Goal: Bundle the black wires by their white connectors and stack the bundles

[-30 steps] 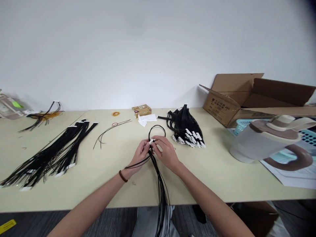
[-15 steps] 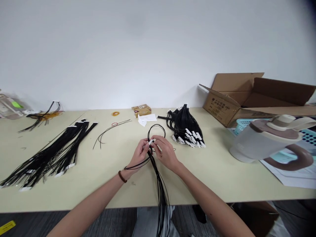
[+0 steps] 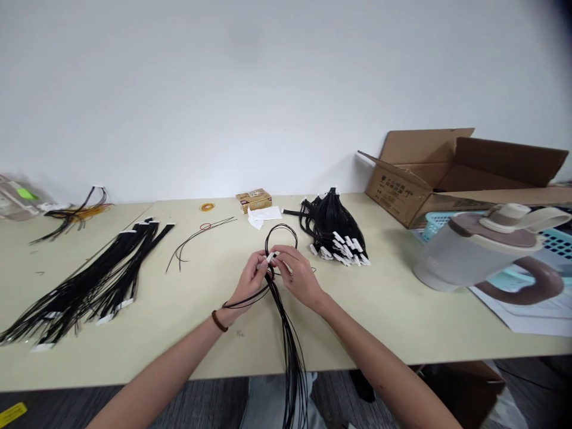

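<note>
Both hands meet over the middle of the beige table [image 3: 393, 310]. My left hand [image 3: 248, 281] and my right hand [image 3: 298, 275] pinch a small white connector [image 3: 270, 257] on a bundle of thin black cables [image 3: 286, 322]. The bundle loops beyond my fingers and hangs down over the table's front edge toward my lap. A brown band sits on my left wrist.
A long spread of black cables with white ends [image 3: 89, 280] lies at the left. A heap of similar cables [image 3: 336, 231] lies right of my hands. An open cardboard box [image 3: 429, 173], a jug [image 3: 482, 250], a small box [image 3: 254, 198] and loose wires [image 3: 196, 238] stand around.
The hands stay together on the connector with only slight finger movement. The view has shifted a little upward.
</note>
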Action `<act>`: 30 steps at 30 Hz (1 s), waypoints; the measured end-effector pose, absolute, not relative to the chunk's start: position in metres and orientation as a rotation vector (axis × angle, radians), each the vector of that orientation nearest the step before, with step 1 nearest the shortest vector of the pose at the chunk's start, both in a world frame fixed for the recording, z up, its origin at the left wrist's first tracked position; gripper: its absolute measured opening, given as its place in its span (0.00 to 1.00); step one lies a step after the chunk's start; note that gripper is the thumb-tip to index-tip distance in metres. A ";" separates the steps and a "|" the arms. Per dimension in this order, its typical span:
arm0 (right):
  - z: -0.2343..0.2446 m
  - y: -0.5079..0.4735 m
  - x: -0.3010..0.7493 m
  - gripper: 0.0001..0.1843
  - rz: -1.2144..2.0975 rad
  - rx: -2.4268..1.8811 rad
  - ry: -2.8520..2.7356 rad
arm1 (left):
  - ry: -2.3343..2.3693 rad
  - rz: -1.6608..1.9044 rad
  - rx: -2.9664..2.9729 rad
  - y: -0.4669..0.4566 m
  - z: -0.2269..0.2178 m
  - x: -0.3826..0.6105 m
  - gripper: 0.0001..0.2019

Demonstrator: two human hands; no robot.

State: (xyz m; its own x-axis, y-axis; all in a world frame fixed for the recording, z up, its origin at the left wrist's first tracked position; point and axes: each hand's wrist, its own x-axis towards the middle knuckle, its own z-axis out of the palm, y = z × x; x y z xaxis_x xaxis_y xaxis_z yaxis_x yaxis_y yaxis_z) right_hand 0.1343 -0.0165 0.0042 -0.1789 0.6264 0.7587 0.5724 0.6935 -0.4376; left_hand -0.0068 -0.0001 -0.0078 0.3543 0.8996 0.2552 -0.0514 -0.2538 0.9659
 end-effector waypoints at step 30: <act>0.008 -0.019 0.131 0.04 0.317 -0.925 -1.677 | 0.780 1.095 1.532 -0.001 -0.007 -0.009 0.13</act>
